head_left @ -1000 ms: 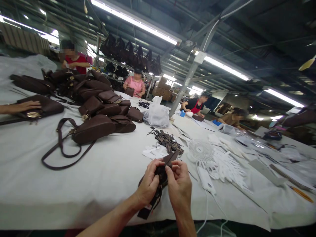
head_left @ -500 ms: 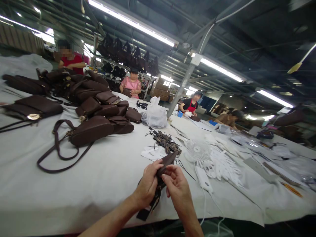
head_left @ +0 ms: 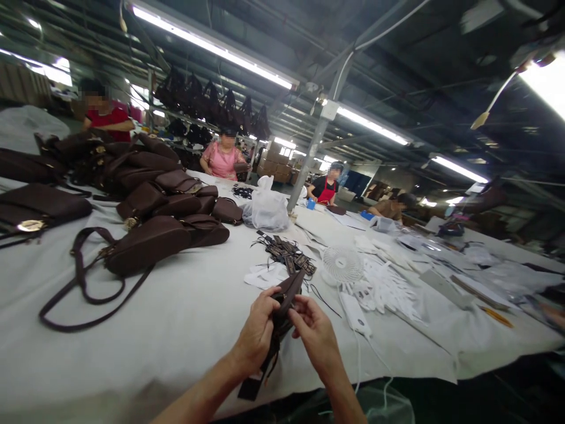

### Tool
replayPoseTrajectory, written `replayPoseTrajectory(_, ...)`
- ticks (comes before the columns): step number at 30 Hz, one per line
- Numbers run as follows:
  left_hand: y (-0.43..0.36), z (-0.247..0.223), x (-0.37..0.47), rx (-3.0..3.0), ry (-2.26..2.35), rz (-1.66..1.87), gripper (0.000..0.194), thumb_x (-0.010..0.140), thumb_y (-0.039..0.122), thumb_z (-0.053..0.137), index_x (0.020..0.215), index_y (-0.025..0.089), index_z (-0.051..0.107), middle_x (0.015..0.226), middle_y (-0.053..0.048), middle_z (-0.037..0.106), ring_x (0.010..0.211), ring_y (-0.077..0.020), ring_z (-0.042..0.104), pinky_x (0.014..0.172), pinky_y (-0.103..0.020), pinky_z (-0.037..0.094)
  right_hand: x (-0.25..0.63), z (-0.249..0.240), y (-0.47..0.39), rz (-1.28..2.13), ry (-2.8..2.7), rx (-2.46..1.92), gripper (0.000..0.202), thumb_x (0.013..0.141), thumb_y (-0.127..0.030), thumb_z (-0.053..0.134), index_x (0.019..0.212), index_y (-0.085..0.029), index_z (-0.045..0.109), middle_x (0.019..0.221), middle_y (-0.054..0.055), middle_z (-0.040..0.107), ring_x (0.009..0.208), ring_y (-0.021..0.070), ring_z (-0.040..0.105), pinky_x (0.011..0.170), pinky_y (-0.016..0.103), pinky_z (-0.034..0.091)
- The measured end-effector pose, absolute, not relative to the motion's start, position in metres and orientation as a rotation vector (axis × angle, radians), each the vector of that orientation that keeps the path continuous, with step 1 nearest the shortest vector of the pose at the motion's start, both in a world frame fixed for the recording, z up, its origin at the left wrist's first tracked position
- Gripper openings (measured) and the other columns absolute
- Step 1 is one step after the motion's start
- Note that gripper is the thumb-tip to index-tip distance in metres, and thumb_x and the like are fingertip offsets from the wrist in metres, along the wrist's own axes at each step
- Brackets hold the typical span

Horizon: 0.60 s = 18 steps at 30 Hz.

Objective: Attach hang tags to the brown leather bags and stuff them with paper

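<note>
- The brown bag (head_left: 286, 294) is between the two hands, above the near side of the white-covered desk (head_left: 176, 330); whether its underside rests on the cloth cannot be told.
- Its long axis runs on a slant, from a narrow far end at upper right down to lower left, toward the person's body.
- The left hand (head_left: 253, 335) lies along the bag's left side, its fingers (head_left: 270, 296) wrapped over the body and grasping it near the middle.
- The right hand (head_left: 315, 333) comes in from the opposite side, its thumb and forefinger bent together at the bag's right edge; whether they pinch a small part or only touch is too fine to tell.
- So both hands are at the bag, the left covering more of it, with the far end poking out beyond both sets of fingers.
- A black strip (head_left: 250, 387) sticks out at the lower end, below the left hand and near the desk's front edge.
- The heap of dark tags (head_left: 286, 253) lies just beyond the bag's far end, with the white fan (head_left: 342, 265) to its right, on the right hand's side.
- The pile of brown bags (head_left: 154, 227) is well apart to the left, nearer the left hand.
</note>
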State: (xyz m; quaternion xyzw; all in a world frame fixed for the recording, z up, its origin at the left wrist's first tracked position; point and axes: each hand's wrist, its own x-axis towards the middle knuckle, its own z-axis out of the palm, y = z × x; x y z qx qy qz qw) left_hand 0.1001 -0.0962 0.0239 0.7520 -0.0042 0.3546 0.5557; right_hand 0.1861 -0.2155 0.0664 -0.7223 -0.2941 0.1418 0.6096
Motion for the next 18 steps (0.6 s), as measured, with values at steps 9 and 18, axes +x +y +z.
replayPoseTrajectory(9, -0.099, 0.030, 0.111, 1.808, 0.047, 0.954, 0.021, 0.071, 0.005, 0.038, 0.083, 0.021, 0.045, 0.119, -0.012, 0.049, 0.119, -0.0262, 0.044, 0.103, -0.049, 0.036, 0.198, 0.080, -0.196, 0.279, -0.870, -1.889, 0.015, 0.078, -0.028, 0.051, 0.087, -0.018, 0.059, 0.070, 0.002, 0.059, 0.060, 0.0170, 0.056, 0.053, 0.029, 0.047)
replayPoseTrajectory(18, -0.067, 0.045, 0.086, 1.820, -0.215, 0.578, 0.020, 0.088, 0.020, 0.043, 0.104, 0.019, 0.056, 0.141, -0.012, 0.041, 0.135, -0.0265, 0.033, 0.113, -0.044, 0.026, 0.202, 0.082, -0.204, -0.259, -1.379, -1.963, 0.021, 0.085, -0.009, 0.042, 0.087, -0.019, 0.060, 0.083, 0.005, 0.057, 0.080, 0.0179, 0.054, 0.072, 0.029, 0.046)
